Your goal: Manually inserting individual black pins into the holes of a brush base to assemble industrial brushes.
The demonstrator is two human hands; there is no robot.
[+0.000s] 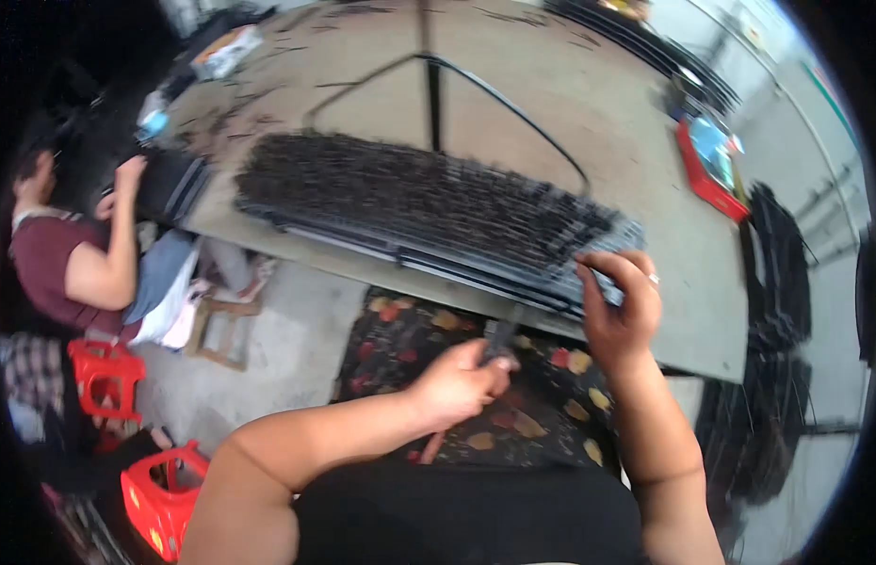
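Two hands: the left hand (pixel 462 381), at 6 o'clock, is closed around a dark grey object (pixel 497 339) whose kind is lost in blur; the right hand (pixel 626 297), at 3 o'clock, is posed with thumb and forefinger bent together, but whether anything is pinched cannot be told
Black bristly mass (pixel 419 193): laid lengthwise at 12 o'clock, its 4 o'clock end just beside the right hand
Table edge: if the mass were pulled toward 6 o'clock, it could be dragged off the table (pixel 702 311), since its dark front rails (pixel 438 265) are set close to the edge
Grey object: should it prove sharp, fingers could be nicked where both hands are worked near each other
Bristles: tangling could be caused by a sideways tug, as the pile is densely packed
Pile and rails: a rough, matted texture is bordered by straight, smooth-looking strips
Bent rod (pixel 512 105): thin, dark and angular, placed beyond the mass toward 1 o'clock
Patterned cloth (pixel 527 424): dark, leaf-printed, seen at 5 o'clock below the table
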